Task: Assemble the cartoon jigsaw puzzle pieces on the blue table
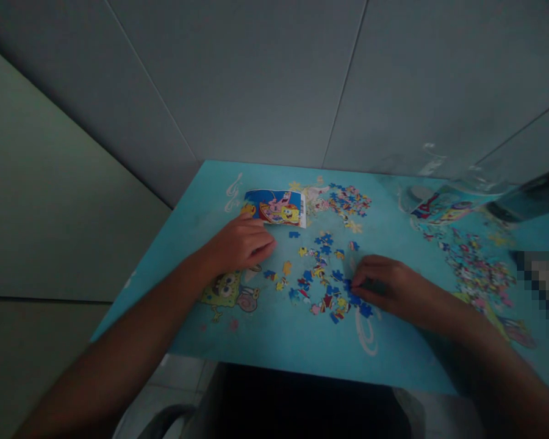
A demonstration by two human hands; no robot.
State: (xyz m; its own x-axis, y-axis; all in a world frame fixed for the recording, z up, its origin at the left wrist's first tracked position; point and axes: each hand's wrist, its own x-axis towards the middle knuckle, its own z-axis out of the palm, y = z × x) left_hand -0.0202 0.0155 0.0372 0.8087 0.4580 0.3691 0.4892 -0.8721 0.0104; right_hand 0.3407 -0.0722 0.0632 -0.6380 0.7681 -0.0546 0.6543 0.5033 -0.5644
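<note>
Your left hand [246, 245] is at the near-left part of the picture card [281, 207], index finger out onto it, other fingers curled; can't tell if anything is under them. Your right hand [384, 283] is narrow, thumb and index close together at the right edge of the middle jigsaw pieces [320, 274], right by the blue pieces [365, 310]. Can't tell if one is pinched; the fingertips hide it.

Pieces lie loose on the blue tabletop [265, 341], between your hands and nearer you than the card. One lone blue piece [294, 235] sits apart, just on the near side of the card. Another cluster [350, 200] is farther off, right of the card; a big heap [480, 268] is at right, near the clear container [462, 198].

To do it well: pinch one piece by its edges, lift rather than drag, since neighbours look close enough to shift. Keep your left finger light so the card stays readable. Light is dim and the blues look alike, so check tabs and print against the card. Mind your right forearm: it passes close to the heap and could sweep pieces along.
</note>
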